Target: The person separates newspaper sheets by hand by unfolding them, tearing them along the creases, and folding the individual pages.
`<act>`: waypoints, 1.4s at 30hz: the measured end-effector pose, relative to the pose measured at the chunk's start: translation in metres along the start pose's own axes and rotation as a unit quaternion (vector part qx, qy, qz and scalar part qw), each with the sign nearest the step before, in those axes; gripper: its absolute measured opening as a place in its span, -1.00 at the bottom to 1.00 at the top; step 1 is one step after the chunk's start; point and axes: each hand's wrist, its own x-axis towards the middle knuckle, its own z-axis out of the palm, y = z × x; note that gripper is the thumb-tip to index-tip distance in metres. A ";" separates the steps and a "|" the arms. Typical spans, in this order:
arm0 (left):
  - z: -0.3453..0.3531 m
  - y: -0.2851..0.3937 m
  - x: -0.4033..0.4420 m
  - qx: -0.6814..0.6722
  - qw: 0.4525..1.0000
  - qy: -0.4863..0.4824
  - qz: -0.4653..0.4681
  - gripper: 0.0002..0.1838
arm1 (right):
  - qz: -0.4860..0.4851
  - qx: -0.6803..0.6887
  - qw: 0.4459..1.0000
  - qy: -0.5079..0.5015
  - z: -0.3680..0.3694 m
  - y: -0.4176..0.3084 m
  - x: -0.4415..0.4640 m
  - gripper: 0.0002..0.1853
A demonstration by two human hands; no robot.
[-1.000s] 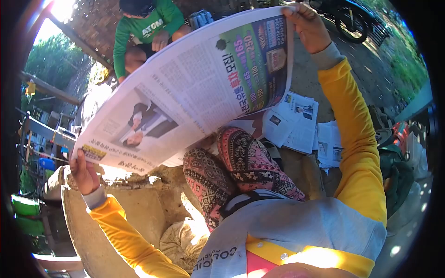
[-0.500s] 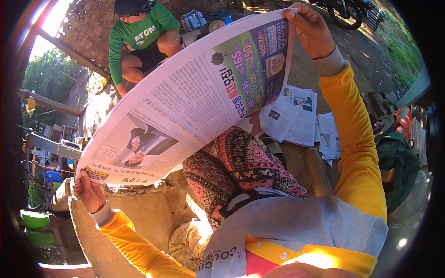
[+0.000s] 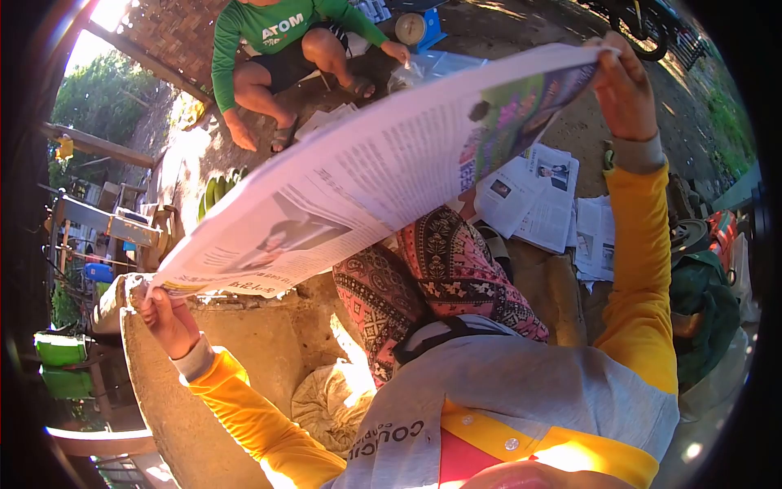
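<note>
A large newspaper sheet (image 3: 366,171) is stretched out in front of me, slanting from lower left to upper right and slightly blurred. My left hand (image 3: 169,322) pinches its lower-left corner between thumb and fingers. The opposite corner, at the upper right, is gripped by my right hand (image 3: 626,88). Print, a photo of a person in a suit and a coloured advert show on the side facing me. Below the sheet are my knees in patterned trousers (image 3: 456,273). Loose newspaper pages (image 3: 538,200) lie on the ground beyond my knees, to the right.
A person in a green shirt (image 3: 273,33) squats across from me, one hand near clear plastic (image 3: 440,67). Behind it stands a blue scale (image 3: 419,31). Green bananas (image 3: 213,194) show past the sheet. A dark green bag (image 3: 702,314) lies at the right.
The newspaper has tilted flatter and risen toward the upper right with my right hand. The scale, plastic and bananas have come into view. The other person's arm now reaches toward the plastic.
</note>
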 end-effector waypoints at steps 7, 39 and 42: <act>0.028 -0.051 0.058 0.059 0.984 -0.067 -0.156 -0.69 | 0.198 -0.219 0.951 0.096 0.011 0.081 0.037 -0.85; 0.003 0.068 -0.133 0.030 0.970 -0.210 -0.115 -0.70 | 0.222 0.006 0.974 -0.036 0.015 -0.038 -0.151 -0.66; -0.002 0.079 -0.141 -0.054 0.963 -0.243 -0.103 -0.78 | 0.224 0.031 0.973 -0.041 0.025 -0.056 -0.154 -0.70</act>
